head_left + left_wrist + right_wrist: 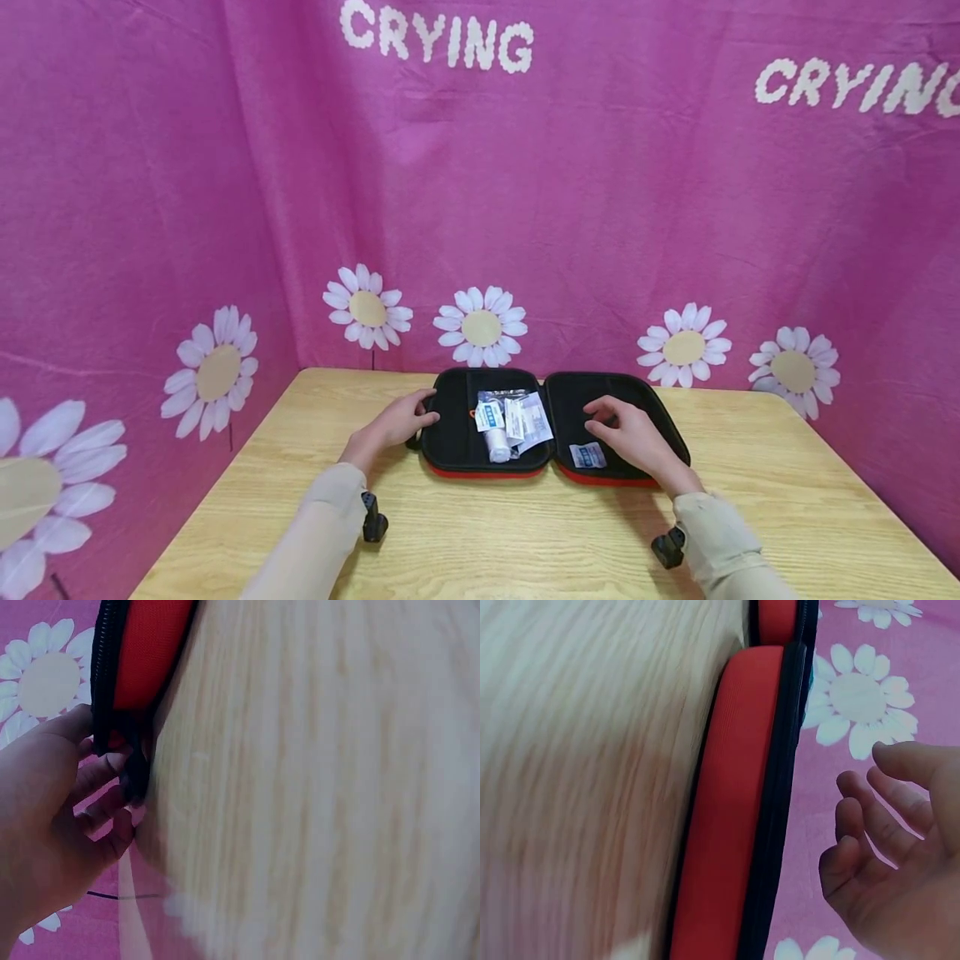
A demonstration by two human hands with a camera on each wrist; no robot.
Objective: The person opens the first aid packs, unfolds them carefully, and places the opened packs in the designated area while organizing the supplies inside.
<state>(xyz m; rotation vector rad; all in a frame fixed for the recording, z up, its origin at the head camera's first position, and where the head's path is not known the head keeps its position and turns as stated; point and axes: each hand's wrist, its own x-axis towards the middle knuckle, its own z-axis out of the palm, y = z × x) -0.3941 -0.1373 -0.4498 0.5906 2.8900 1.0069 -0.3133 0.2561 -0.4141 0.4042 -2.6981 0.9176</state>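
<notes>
A red zip case (482, 474) with a black lining lies spread open on the table, its two halves side by side. At its left end my left hand (401, 418) grips the rim, thumb on the zipped edge and fingers curled at a black strap (135, 769). The left half holds a white roll (497, 446), a clear plastic bag (504, 394) and white packets (534, 421). My right hand (632, 433) hovers over the right half, fingers loosely bent and nothing in them. Just left of it, a small blue-and-white packet (588, 456) lies in that half.
The case stands on a light wooden table (495, 542), near its back edge. Behind and to the left hangs a pink cloth (585, 208) with daisies and white lettering. Each wrist wears a small black device, one on the left (373, 518) and one on the right (668, 547).
</notes>
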